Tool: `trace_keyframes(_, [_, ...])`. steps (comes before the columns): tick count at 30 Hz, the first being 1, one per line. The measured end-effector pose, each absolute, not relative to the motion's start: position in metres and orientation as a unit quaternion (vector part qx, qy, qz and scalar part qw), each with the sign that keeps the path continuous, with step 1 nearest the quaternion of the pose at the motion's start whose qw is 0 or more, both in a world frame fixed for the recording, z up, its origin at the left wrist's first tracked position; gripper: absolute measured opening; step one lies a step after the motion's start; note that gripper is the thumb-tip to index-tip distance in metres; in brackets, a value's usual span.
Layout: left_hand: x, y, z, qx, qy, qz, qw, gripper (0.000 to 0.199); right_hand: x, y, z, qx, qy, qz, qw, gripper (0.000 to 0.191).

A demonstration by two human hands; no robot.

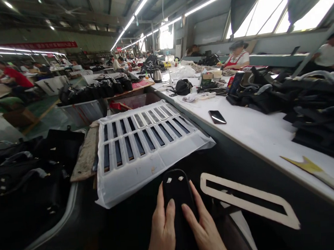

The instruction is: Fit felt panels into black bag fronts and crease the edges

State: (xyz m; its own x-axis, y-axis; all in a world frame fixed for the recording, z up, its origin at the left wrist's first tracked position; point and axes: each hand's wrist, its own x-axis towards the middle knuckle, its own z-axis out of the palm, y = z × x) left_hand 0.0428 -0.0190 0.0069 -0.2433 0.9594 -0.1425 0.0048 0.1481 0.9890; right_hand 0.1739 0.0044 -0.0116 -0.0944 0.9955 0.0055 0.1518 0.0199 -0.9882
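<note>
Low in the middle of the head view, I hold a long black round-ended bag panel (pixel 176 193) with two small pale diamond-shaped pieces near its far end. My left hand (pixel 164 226) grips its left edge, thumb on top. My right hand (pixel 204 229) grips the right edge the same way. The near end of the panel runs down between my wrists and merges with the dark surface. Right of my right hand lies a pale rounded frame template (pixel 246 197) with a long slot. Ahead is a white sheet (pixel 138 169) bearing rows of dark and pale strips.
A white worktable (pixel 253 134) runs along the right, with a phone (pixel 217 117), a yellow piece (pixel 304 165) and piled black bags (pixel 323 118). More black bags (pixel 30 180) fill a bin at left. A steel kettle (pixel 157 75) stands farther back, and several people work around the hall.
</note>
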Motion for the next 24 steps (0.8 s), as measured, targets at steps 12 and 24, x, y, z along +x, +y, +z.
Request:
trace_keyframes(12, [0.049, -0.051, -0.030, 0.339, 0.689, 0.475, 0.429, 0.068, 0.169, -0.019, -0.042, -0.442, -0.558, 0.520, 0.473, 0.049])
trace_keyframes(24, [0.024, -0.048, -0.024, 0.222, 0.554, 0.600, 0.532, 0.055, 0.176, -0.013, -0.038, -0.411, -0.596, 0.545, 0.422, 0.055])
